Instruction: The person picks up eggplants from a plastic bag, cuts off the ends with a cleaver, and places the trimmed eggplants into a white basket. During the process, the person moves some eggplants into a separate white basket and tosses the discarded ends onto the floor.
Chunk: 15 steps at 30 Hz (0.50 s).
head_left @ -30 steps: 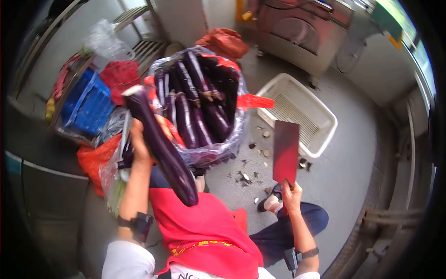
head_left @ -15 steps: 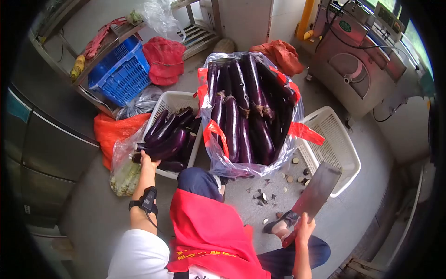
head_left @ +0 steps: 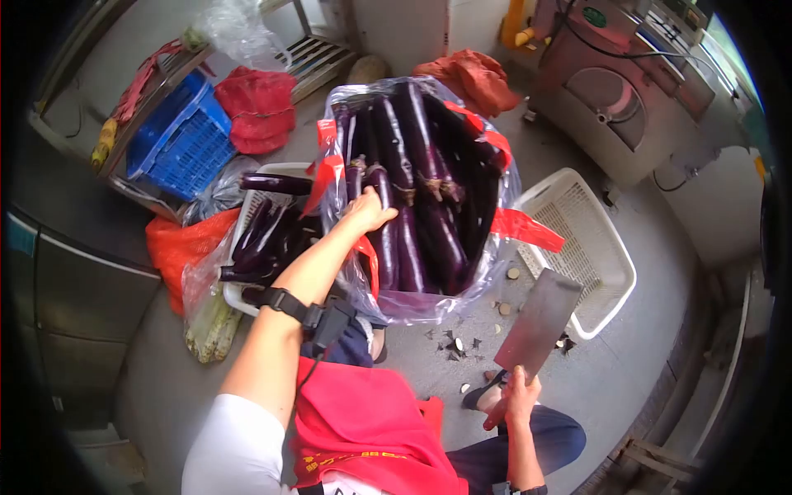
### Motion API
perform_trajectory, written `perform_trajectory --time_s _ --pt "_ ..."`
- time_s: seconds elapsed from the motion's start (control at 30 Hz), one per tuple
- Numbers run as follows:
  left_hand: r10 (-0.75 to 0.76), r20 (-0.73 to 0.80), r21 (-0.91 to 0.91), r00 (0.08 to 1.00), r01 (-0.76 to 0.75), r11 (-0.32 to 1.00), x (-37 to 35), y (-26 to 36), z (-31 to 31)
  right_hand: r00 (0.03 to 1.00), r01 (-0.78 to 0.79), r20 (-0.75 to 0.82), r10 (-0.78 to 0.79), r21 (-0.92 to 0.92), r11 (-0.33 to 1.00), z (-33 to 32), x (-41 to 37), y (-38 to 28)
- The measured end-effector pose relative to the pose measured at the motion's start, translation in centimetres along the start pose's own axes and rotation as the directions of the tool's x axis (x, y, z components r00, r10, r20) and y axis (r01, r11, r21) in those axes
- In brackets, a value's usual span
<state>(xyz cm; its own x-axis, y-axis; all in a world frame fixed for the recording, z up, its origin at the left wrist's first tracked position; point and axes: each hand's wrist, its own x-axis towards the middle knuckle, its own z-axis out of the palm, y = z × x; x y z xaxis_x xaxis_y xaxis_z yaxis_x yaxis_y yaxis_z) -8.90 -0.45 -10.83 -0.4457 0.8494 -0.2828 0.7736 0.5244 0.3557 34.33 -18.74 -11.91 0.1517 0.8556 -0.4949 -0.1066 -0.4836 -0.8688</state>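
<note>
My left hand (head_left: 369, 213) reaches into the plastic-lined bag, its fingers closed around an eggplant (head_left: 385, 256) near the left side. Several other long, dark purple eggplants (head_left: 450, 239) lie packed in this clear bag (head_left: 404, 309) with red handles. In my right hand (head_left: 520, 396) is a cleaver (head_left: 538, 322), gripped by its handle with the broad blade pointing up, over the floor. Left of the bag, a white plastic basket (head_left: 234, 299) holds several more eggplants (head_left: 257, 235), partly hidden behind my left forearm.
Cut stem ends (head_left: 455, 346) and round slices (head_left: 504, 308) are scattered on the floor. A second white basket (head_left: 625, 285) stands at the right, near a steel machine (head_left: 610, 124). A blue crate (head_left: 186, 136) and an orange sack (head_left: 186, 256) are at the left.
My left hand has moved right, from the eggplants in the white basket to the bag. One eggplant now lies across the basket's far end. The cleaver stays in my right hand.
</note>
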Motion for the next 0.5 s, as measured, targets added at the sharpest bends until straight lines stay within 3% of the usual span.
perform_trajectory --time_s 0.03,0.17,0.23,0.3,0.37,0.47,0.5 --pt "-0.08 0.09 -0.011 0.993 0.082 0.997 0.4 0.2 1.3 1.0 0.004 -0.004 -0.004 -0.004 1.0 -0.2 -0.1 0.0" --pt "-0.229 -0.046 -0.199 0.972 0.216 0.956 -0.4 1.5 2.9 1.0 0.016 -0.003 -0.016 -0.013 1.0 -1.6 -0.3 -0.2" --pt "-0.024 0.034 -0.573 0.999 0.039 0.818 0.0 0.1 1.8 1.0 0.027 -0.015 -0.027 0.002 1.0 -2.2 -0.3 -0.4" --pt "0.203 0.032 -0.859 0.979 -0.077 0.506 -3.2 1.4 -1.5 0.998 0.057 -0.035 -0.056 0.048 0.997 -3.0 -0.3 0.1" --pt "0.427 0.015 -0.942 0.904 -0.13 0.309 -6.5 3.2 -5.5 0.994 0.101 -0.039 -0.1 0.034 0.994 -3.0 -0.3 -0.6" --pt "0.52 -0.057 -0.93 0.852 -0.234 0.282 -12.5 8.2 -9.2 0.988 0.154 -0.021 -0.153 0.056 0.986 -3.0 -0.5 -1.3" --pt "0.591 0.02 -0.943 0.807 -0.181 0.278 -13.7 9.1 -9.3 0.985 0.169 -0.029 -0.167 0.058 0.984 -3.1 -0.6 -1.8"
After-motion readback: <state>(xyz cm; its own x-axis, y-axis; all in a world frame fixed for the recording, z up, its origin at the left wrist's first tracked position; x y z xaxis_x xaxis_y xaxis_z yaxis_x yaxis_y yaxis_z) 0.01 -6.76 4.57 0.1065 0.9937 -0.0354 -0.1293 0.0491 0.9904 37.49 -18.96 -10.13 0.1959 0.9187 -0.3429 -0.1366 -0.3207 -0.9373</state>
